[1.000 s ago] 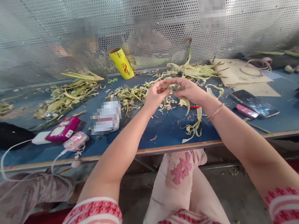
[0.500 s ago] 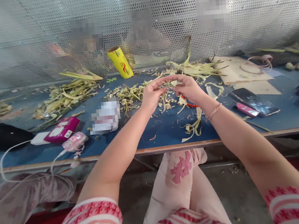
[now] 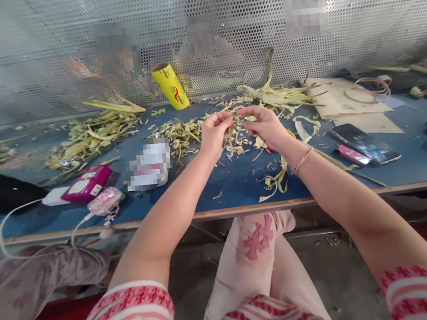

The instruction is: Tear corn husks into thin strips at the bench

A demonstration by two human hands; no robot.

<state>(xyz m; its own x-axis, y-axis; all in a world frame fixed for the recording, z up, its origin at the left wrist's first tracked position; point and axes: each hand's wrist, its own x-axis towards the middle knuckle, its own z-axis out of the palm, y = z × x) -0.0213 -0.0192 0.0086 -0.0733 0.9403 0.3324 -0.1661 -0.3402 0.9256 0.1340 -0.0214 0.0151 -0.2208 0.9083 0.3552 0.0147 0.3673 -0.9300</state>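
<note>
Above the blue table (image 3: 234, 188), my left hand (image 3: 214, 132) and my right hand (image 3: 265, 128) are close together with fingertips pinched. A small pale-green plant piece (image 3: 237, 120) is held between them; its exact kind is hard to make out. Below and to the left of the hands is a heap of chopped green plant bits (image 3: 183, 135). Thin peeled strips (image 3: 278, 184) lie near the table's front edge, beneath my right wrist. Past my right hand, long pale stalks and leaves (image 3: 277, 94) are piled up. My right forearm partly hides a red and yellow object.
At left lie another stalk pile (image 3: 97, 133), a magenta box (image 3: 87, 183), a cabled pink case (image 3: 105, 200) and a black pouch (image 3: 5, 193). A yellow tube (image 3: 170, 86) leans by the perforated metal panel (image 3: 246, 22). Rightward are a phone (image 3: 365, 142) and cardboard (image 3: 331, 100).
My left fingers, arched over toward my right hand before, have drawn back into a pinch. The two hands are slightly further apart, with the small plant piece now showing between them.
</note>
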